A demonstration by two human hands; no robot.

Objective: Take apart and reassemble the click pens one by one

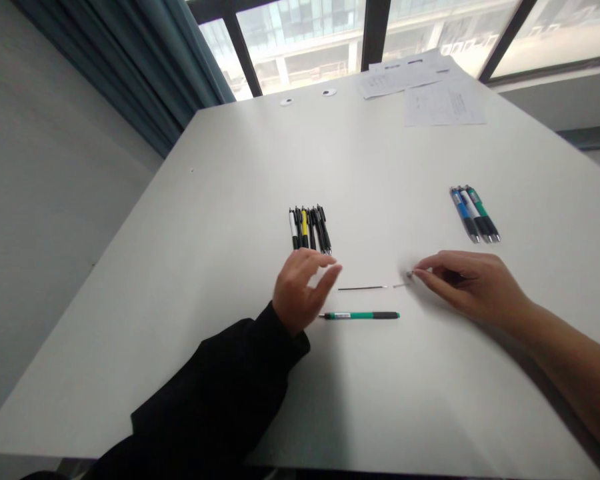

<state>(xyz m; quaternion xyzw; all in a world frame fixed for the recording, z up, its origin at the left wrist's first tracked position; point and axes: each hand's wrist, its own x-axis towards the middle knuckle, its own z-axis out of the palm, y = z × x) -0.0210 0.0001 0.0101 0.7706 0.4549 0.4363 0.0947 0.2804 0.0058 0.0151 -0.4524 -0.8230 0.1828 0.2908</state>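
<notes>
I assess this, from my remote station, as an office or similar workroom; its exact use I cannot determine. Evidence noted: a broad white counter (220, 180) bearing marked sheets of paper (445, 103) at its far end and grouped pens (475, 215); a plain pale wall (55, 173); a blue-grey curtain (130, 57); dark-framed windows (375, 33). Through the glass I observe a large building (295, 27) in daylight.

One left hand (303, 287), one green pen (363, 315) and one refill (363, 288) are showing near the centre, one right hand (473, 283) centre-right. Three grouped pens (473, 208) are lying at right; at least five bunched pens (305, 223) are overlapping mid-frame. Two white ovals (326, 93) are resting at top.
</notes>
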